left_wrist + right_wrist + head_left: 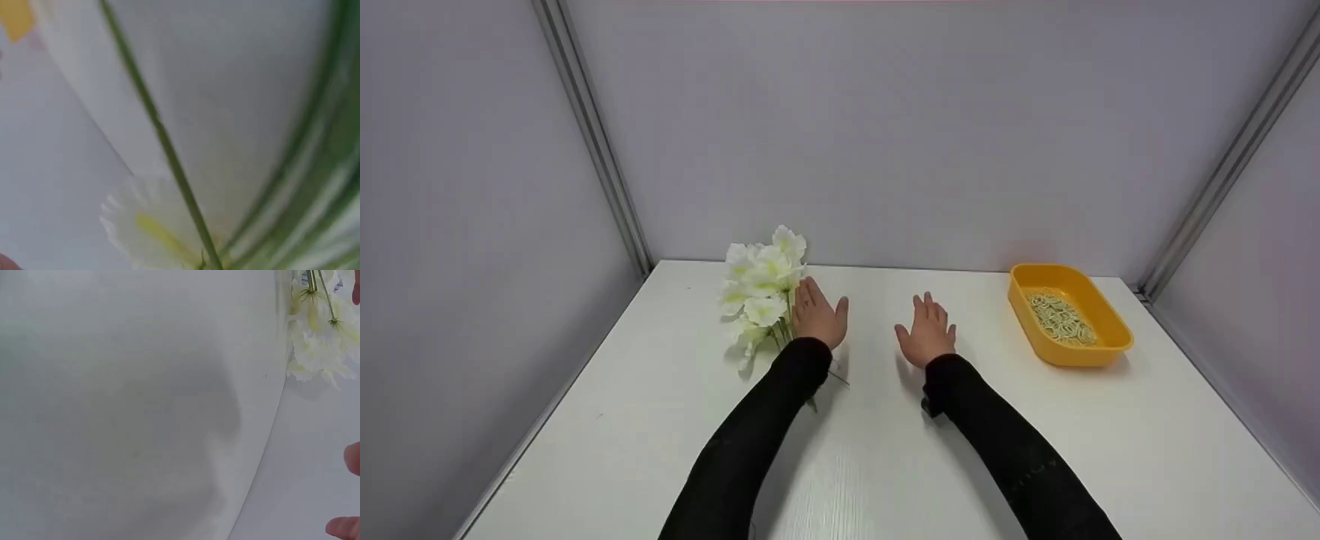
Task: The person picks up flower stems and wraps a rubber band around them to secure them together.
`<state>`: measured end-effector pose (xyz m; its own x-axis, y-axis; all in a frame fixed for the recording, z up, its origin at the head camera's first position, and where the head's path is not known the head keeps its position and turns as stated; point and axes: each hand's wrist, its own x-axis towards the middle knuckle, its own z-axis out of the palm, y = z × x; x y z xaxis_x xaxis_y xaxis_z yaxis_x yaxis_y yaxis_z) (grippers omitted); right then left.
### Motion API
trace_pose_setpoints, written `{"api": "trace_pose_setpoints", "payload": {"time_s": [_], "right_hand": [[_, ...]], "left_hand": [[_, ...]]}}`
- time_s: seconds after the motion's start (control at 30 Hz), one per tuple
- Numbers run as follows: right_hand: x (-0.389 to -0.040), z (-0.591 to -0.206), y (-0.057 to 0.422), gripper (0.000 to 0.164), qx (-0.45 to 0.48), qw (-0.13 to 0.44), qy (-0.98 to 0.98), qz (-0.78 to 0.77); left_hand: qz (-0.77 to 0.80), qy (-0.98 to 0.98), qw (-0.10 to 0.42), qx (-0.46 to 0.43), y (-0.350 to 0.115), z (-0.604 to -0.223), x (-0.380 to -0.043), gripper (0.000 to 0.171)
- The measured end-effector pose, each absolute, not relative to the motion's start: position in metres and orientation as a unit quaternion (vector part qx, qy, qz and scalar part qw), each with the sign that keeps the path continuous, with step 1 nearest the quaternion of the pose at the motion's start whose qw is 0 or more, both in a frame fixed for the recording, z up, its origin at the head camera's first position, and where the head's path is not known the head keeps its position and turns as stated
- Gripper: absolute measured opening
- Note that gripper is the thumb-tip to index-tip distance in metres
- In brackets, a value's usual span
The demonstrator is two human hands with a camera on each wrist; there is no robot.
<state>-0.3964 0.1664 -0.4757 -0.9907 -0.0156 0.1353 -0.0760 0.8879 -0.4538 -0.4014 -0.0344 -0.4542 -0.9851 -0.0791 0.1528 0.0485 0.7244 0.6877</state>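
White flowers (765, 274) with yellow-green centres and green stems lie on the left part of the white table. My left hand (820, 319) is just right of the blooms, over the stems, with fingers straight and thumb spread; whether it touches them cannot be told. Close up in the left wrist view are a green stem (160, 129) and a white petal (157, 219). Further right, my right hand (928, 334) hovers with its fingers spread, holding nothing. Two of its fingertips (344, 527) show at the edge of the right wrist view, and the flowers (320, 343) appear at its upper right.
A yellow-orange tray (1095, 296) holding many pale green rubber-band-like loops (1061, 319) stands at the right rear of the table (840, 465). Grey-white panels (870, 135) rise behind and on both sides.
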Motion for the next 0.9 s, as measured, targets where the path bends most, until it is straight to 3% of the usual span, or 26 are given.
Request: {"api": "trace_pose_setpoints", "payload": {"time_s": [0.33, 0.53, 0.67, 0.9], "right_hand": [[-0.386, -0.483, 0.145, 0.067, 0.043, 0.027, -0.957, 0.284], [-0.378, -0.481, 0.120, 0.062, 0.047, -0.037, -0.936, 0.347], [-0.372, -0.482, 0.099, 0.057, 0.040, -0.066, -0.940, 0.333], [-0.361, -0.489, 0.067, 0.035, 0.103, -0.042, -0.959, 0.261]], "left_hand": [[-0.726, -0.678, 0.064, 0.099, -0.076, -0.435, -0.355, 0.066], [-0.784, -0.609, 0.048, 0.112, -0.087, -0.452, -0.324, 0.054], [-0.796, -0.594, 0.002, 0.112, -0.090, -0.466, -0.312, 0.057], [-0.816, -0.560, -0.050, 0.130, -0.088, -0.476, -0.315, 0.054]]}}
